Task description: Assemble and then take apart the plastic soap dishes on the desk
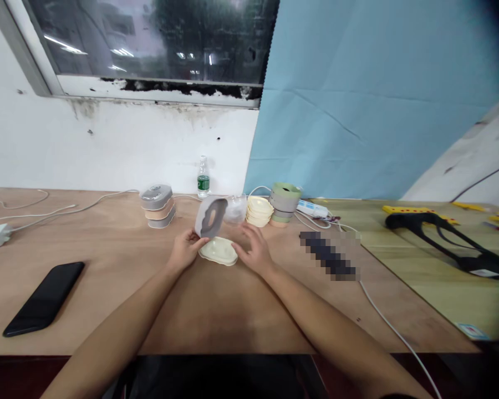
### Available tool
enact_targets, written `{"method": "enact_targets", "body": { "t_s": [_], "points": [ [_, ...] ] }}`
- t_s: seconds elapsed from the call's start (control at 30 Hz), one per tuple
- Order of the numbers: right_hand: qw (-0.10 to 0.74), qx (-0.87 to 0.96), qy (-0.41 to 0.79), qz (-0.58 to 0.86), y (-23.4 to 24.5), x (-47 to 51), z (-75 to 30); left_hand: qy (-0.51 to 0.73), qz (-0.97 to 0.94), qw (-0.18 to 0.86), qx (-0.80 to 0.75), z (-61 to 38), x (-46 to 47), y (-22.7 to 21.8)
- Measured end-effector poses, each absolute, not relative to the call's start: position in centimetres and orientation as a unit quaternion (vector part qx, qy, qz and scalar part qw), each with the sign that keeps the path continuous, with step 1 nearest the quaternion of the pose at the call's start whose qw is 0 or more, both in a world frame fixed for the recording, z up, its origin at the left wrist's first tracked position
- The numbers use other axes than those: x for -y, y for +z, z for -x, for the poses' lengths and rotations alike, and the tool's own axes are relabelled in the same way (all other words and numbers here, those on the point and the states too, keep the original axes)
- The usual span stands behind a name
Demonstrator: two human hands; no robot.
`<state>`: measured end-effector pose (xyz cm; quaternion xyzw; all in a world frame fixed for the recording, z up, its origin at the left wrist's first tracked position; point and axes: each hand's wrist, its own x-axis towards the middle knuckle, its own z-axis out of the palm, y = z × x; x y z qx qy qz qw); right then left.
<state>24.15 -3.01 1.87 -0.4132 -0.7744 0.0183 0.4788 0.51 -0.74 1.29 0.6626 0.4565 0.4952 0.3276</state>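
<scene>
My left hand grips a thin, whitish plastic oval piece with a dark grey centre, holding it up on edge. Just beside that hand, a cream plastic oval dish lies flat on the wooden table. My right hand rests with fingers spread just right of the dish and holds nothing. Behind the hands stands a clear plastic piece, partly hidden by the raised oval. Next to it is a stack of cream dishes.
Stacked grey-and-tan containers and green-and-grey containers stand at the back, with a water bottle between them. A black phone lies at left. A power strip and white cables run along the table.
</scene>
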Motion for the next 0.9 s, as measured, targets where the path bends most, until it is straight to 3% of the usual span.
{"method": "enact_targets", "body": {
  "t_s": [0.13,0.33,0.53,0.67,0.9],
  "points": [
    [0.400,0.835,0.047,0.374,1.9,3.7,-22.9,0.505,-0.649,0.413,-0.392,-1.8,1.4,0.9],
    [0.359,0.856,0.074,0.365,2.0,3.8,-22.7,0.423,-0.744,0.376,-0.356,-2.2,2.9,1.6],
    [0.474,0.753,-0.067,0.452,5.2,2.2,-26.9,0.358,-0.836,0.168,-0.382,-0.9,2.1,1.9],
    [0.500,0.644,-0.162,0.556,10.2,-1.0,-32.4,0.355,-0.836,0.132,-0.398,-0.5,1.2,1.3],
    [0.315,0.645,-0.181,0.672,14.9,-7.3,-40.4,0.337,-0.840,0.138,-0.403,-0.5,0.9,0.8]
  ]
}}
